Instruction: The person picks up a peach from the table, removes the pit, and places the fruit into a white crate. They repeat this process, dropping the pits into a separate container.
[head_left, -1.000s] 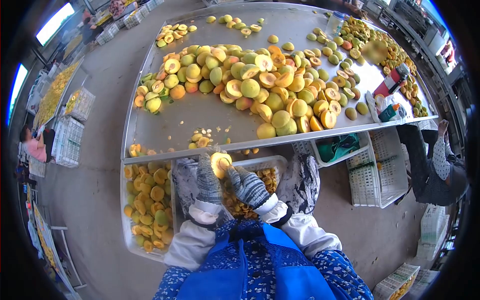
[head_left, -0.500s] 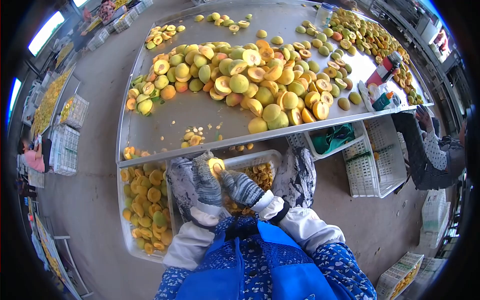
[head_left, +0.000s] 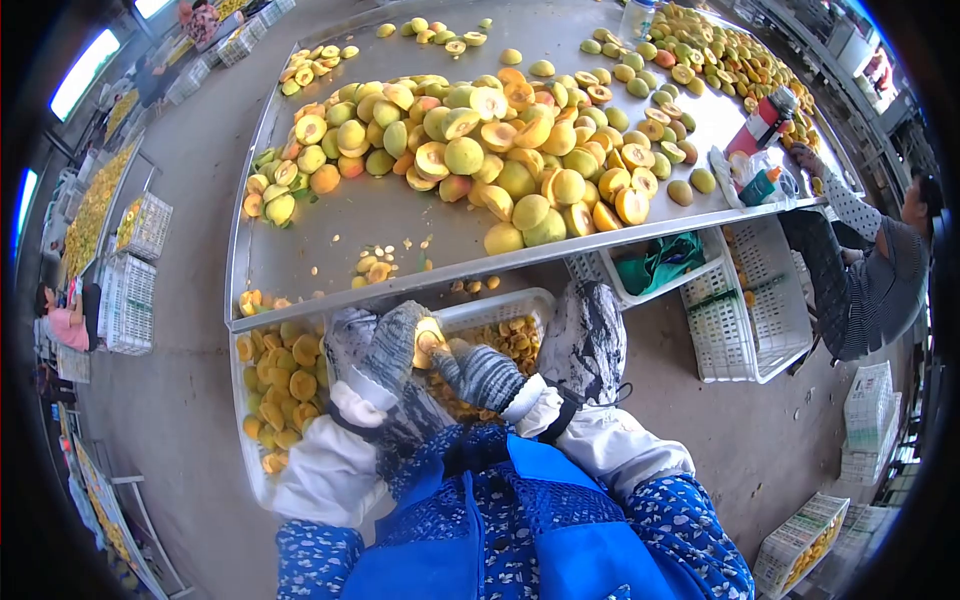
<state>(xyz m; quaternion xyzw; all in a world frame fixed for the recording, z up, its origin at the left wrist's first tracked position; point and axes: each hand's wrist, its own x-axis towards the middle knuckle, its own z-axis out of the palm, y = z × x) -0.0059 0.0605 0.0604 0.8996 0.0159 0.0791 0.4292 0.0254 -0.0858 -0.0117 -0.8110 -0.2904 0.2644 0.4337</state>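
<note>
My left hand [head_left: 395,345], in a grey knitted glove, holds a cut yellow fruit half [head_left: 429,342] with its cut face up, just below the table's front edge. Closed fingers of my right hand [head_left: 482,376], in a striped grey glove, reach the fruit's right side; whether they grip anything else is hidden. Beneath both hands is a crate [head_left: 546,300] of fruit pieces between my knees. Another crate [head_left: 250,460], full of fruit halves, stands to the left. On the metal table [head_left: 350,232] lies a large heap of halves [head_left: 463,156], with small pits near the front edge.
A red bottle [head_left: 762,125] and a green bottle [head_left: 760,188] stand at the table's right. A seated person [head_left: 885,285] is at the right, beside white crates [head_left: 722,335]. A crate with green cloth [head_left: 662,262] is under the table edge. Another person [head_left: 68,322] sits far left.
The view has shifted slightly. My left forearm has swung outward to the left, with the fruit still held. The person at the right has leaned in and reaches an arm onto the table.
</note>
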